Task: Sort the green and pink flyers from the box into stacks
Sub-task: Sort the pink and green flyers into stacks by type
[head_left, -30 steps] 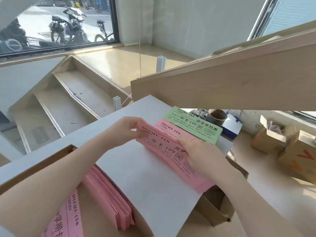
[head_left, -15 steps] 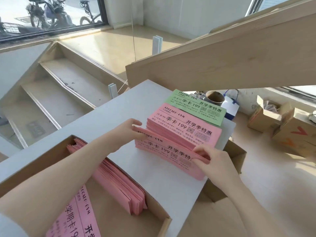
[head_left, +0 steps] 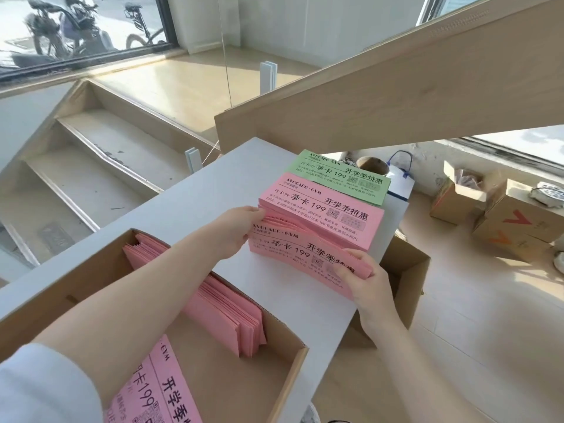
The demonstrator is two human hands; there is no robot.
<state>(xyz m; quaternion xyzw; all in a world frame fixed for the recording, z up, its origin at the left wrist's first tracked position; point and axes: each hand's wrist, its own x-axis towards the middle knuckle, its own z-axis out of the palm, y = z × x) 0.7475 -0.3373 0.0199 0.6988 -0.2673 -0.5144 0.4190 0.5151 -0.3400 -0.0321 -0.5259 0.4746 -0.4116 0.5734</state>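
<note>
A bundle of pink flyers (head_left: pixel 293 248) lies on the white table (head_left: pixel 171 221), its far side leaning against a taller pink stack (head_left: pixel 323 209). My left hand (head_left: pixel 236 232) grips the bundle's left end. My right hand (head_left: pixel 363 280) pinches its right end. Behind the pink stack lies a green stack (head_left: pixel 338 175). The open cardboard box (head_left: pixel 274 380) at the near left holds an upright row of pink flyers (head_left: pixel 225 312) and a flat pink flyer (head_left: pixel 158 389).
A wooden stair stringer (head_left: pixel 396 93) slants overhead just behind the stacks. Below the table's right edge sit an open carton (head_left: pixel 403 270), a white bag (head_left: pixel 399 181) and more cartons (head_left: pixel 512 221) on the floor. Stairs (head_left: pixel 85 166) descend at left.
Both hands carried the pink bundle down onto the table against the pink stack. The camera tilted down, so more of the box shows.
</note>
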